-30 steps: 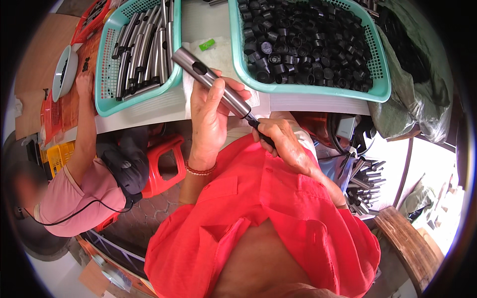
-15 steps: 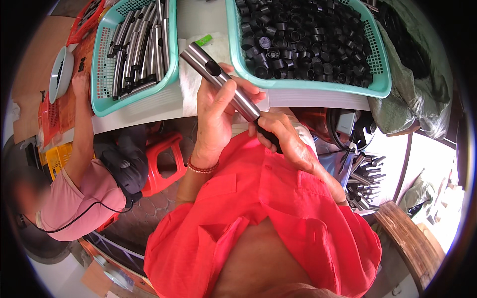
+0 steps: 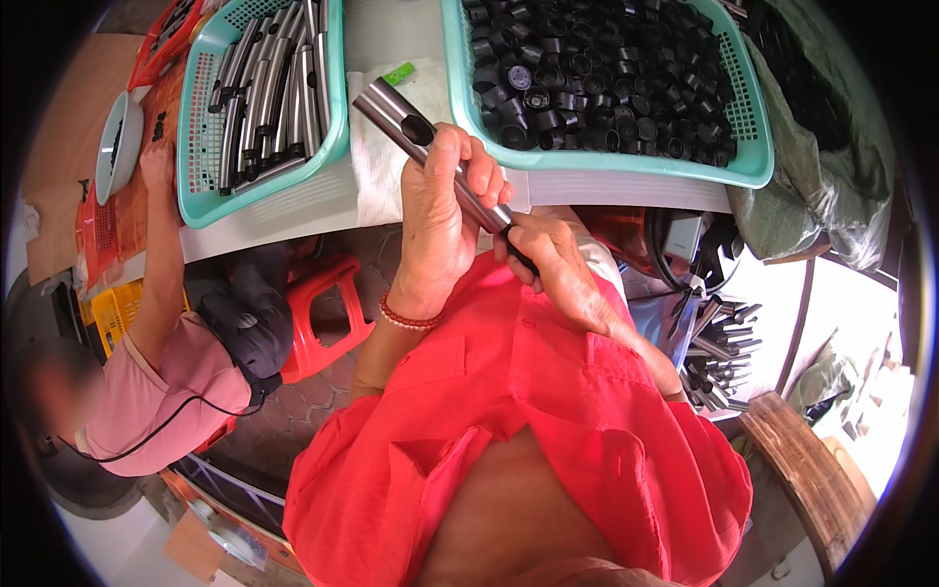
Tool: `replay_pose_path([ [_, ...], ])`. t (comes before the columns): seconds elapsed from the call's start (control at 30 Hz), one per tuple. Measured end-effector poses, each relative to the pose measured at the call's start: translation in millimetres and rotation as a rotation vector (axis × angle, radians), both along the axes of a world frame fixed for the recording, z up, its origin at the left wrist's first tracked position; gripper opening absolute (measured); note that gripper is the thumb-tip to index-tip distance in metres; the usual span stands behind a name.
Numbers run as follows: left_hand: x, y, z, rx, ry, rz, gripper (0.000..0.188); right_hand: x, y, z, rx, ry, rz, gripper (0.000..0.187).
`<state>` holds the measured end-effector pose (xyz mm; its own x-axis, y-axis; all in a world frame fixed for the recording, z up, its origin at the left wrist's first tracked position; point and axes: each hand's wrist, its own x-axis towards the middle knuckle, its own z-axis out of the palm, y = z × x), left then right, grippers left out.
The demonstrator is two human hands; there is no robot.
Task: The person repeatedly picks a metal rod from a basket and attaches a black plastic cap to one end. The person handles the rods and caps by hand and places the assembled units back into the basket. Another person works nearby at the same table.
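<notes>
A shiny metal tube [image 3: 383, 106] with an oval cut-out near its upper end slants across in front of me. My left hand [image 3: 448, 191] is wrapped round its middle, the thumb lying along it. At the lower end sits a black end piece [image 3: 521, 252], mostly covered by my right hand [image 3: 562, 259], whose fingers are closed on it. Beyond my hands stand two green plastic baskets: the left basket [image 3: 341, 117] holds similar metal tubes [image 3: 271, 93] with black ends, the right basket [image 3: 626, 168] is heaped with black plastic caps [image 3: 597, 83].
A white cloth [image 3: 380, 186] and a small green piece [image 3: 398, 73] lie between the baskets. At the left a co-worker in pink [image 3: 166, 391] reaches to the table near a white bowl [image 3: 119, 147]. A red stool [image 3: 328, 318] and stacked metal tubes [image 3: 722, 352] stand lower down.
My left hand's fingers have closed round the tube, where before they were more spread. My right hand has stayed at the black end with little movement.
</notes>
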<state>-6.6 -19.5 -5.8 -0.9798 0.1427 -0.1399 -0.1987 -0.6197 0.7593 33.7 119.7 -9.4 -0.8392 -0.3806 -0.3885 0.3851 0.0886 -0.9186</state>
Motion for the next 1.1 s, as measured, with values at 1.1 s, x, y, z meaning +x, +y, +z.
replay_pose_path([
  [1.1,-15.2,-21.9,3.4,0.514,-0.019,0.171,0.029,7.3,19.3,-4.7,-0.017,0.691,-0.447,0.059],
])
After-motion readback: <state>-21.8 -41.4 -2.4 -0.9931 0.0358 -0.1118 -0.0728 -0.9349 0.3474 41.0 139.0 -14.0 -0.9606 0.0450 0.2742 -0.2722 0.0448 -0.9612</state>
